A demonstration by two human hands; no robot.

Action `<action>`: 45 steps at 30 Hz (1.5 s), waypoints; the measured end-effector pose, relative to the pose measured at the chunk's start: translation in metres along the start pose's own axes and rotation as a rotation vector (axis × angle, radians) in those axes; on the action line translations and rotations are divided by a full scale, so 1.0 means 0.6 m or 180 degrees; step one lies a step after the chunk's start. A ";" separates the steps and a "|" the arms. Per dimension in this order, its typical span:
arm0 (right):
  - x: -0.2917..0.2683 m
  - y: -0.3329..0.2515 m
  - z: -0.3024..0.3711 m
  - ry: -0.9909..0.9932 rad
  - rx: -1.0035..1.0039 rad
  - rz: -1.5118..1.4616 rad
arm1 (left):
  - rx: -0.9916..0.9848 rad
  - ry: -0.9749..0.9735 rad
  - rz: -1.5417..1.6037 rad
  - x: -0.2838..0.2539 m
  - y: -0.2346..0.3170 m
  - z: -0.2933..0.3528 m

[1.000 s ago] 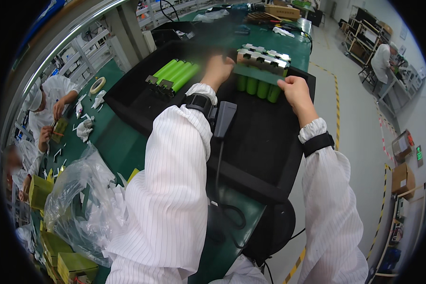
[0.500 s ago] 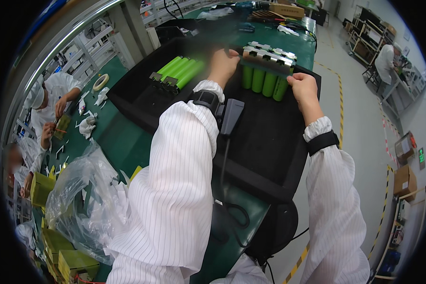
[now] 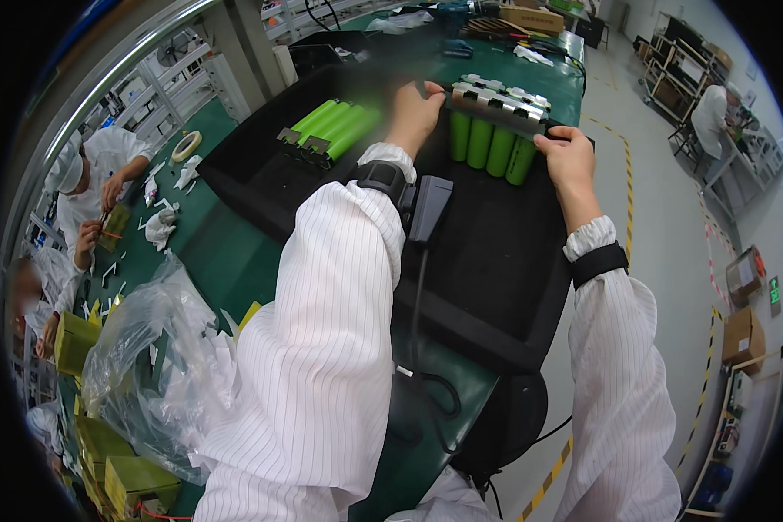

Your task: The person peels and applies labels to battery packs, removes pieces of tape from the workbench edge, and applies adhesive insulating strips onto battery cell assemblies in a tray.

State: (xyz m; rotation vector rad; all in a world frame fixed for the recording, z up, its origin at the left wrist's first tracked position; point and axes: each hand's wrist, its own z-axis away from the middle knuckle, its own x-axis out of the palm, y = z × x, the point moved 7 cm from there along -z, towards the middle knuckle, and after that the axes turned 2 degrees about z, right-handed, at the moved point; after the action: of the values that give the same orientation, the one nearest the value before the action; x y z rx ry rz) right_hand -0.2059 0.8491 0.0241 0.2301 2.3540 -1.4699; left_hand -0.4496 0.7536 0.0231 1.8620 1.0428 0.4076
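Note:
A battery pack of upright green cylindrical cells (image 3: pixel 491 150) with silvery metal strips across its top stands at the far right part of a black foam tray (image 3: pixel 487 335). My left hand (image 3: pixel 415 115) is closed at the pack's left end, thumb and forefinger pinched together; its exact contact is hard to make out. At the right end, my right hand (image 3: pixel 569 165) grips the pack's upper corner between thumb and bent forefinger. Left of my left wrist, a second green cell pack (image 3: pixel 332 130) lies on its side in the tray, partly blurred.
A dark boxy device (image 3: pixel 431 209) with a cable hangs by my left wrist. On the green table (image 3: pixel 239 261) are a clear plastic bag (image 3: pixel 148 348), a tape roll (image 3: pixel 186 146) and yellow-green wrapped blocks (image 3: pixel 139 483). Co-workers in white (image 3: pixel 96 174) work at the left.
My right forefinger has bent over the pack's top right corner. The pack and both hands sit slightly further right in view; the second pack stays in the tray.

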 end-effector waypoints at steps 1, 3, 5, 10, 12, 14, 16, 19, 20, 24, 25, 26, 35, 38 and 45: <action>-0.001 0.000 -0.002 0.0047 0.0007 -0.0001 | 0.0049 -0.0006 0.0014 0.000 0.003 -0.002; -0.004 0.002 -0.003 -0.0034 0.0028 0.0022 | -0.0042 0.0038 0.0075 0.007 -0.001 0.001; -0.004 -0.004 0.000 -0.0129 0.0046 0.0027 | -0.0132 0.0095 0.0117 0.005 -0.004 0.003; -0.006 -0.017 0.007 0.0030 0.0001 0.0165 | -0.0057 -0.0031 0.0185 0.006 -0.007 0.000; -0.008 -0.025 0.011 0.0046 -0.0002 0.0328 | -0.0035 -0.0008 0.0153 0.007 -0.011 -0.004; -0.009 -0.025 0.010 0.0045 0.0014 0.0333 | 0.0010 -0.0072 0.0042 0.006 -0.011 -0.008; -0.007 -0.022 0.009 -0.0014 0.0078 0.0302 | 0.0012 -0.0086 0.0053 0.007 -0.013 -0.008; -0.008 -0.020 0.009 0.0005 0.0077 0.0287 | -0.0003 -0.0130 0.0087 0.011 -0.014 -0.006; -0.009 -0.018 0.008 0.0011 0.0084 0.0295 | -0.0030 -0.0157 0.0072 0.013 -0.013 -0.006; -0.008 -0.021 0.001 0.0058 -0.0057 0.0309 | -0.0136 -0.0121 0.0266 0.019 -0.015 -0.007; -0.005 -0.028 0.002 0.0076 -0.0141 0.0315 | -0.0135 -0.0110 0.0246 0.017 -0.017 -0.007; -0.002 -0.033 0.003 0.0060 -0.0145 0.0292 | -0.0104 -0.0113 0.0255 0.017 -0.017 -0.006; 0.030 0.006 -0.020 -0.1209 0.0761 -0.1523 | -0.1270 -0.0659 0.1394 0.044 0.001 0.033; 0.015 0.019 -0.053 -0.1564 0.0535 -0.1462 | -0.1006 -0.0439 0.0940 0.049 0.004 0.026; 0.004 0.000 -0.090 -0.1508 -0.0822 -0.0364 | -0.0623 -0.0167 0.0213 0.040 -0.046 -0.012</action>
State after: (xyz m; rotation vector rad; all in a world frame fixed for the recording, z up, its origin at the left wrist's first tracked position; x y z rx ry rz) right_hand -0.2197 0.8975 0.0446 -0.2929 2.1530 -1.0970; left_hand -0.4539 0.7824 0.0002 1.7264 0.8754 0.4803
